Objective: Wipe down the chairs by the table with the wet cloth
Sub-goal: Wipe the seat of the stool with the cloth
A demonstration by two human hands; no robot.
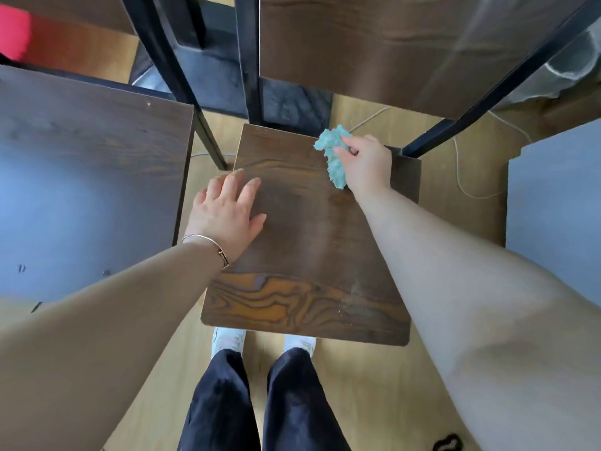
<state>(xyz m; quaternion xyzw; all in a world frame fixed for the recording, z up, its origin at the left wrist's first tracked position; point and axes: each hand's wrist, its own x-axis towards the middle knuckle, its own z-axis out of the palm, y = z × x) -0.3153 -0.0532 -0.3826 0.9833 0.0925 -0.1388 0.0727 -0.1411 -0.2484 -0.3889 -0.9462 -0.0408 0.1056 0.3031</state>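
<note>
A dark wooden chair seat (305, 255) lies below me, its backrest panel (374, 47) rising at the top between black metal posts. My right hand (366, 162) grips a crumpled teal cloth (333, 151) against the seat's far right corner. My left hand (227, 213) rests flat on the seat's left side, fingers spread, a thin bracelet on the wrist.
Another dark wooden seat or surface (87, 177) stands close on the left, and a pale blue-grey surface (556, 206) on the right. A thin cord (461, 177) trails over the wooden floor. My feet (260, 343) stand just behind the seat's near edge.
</note>
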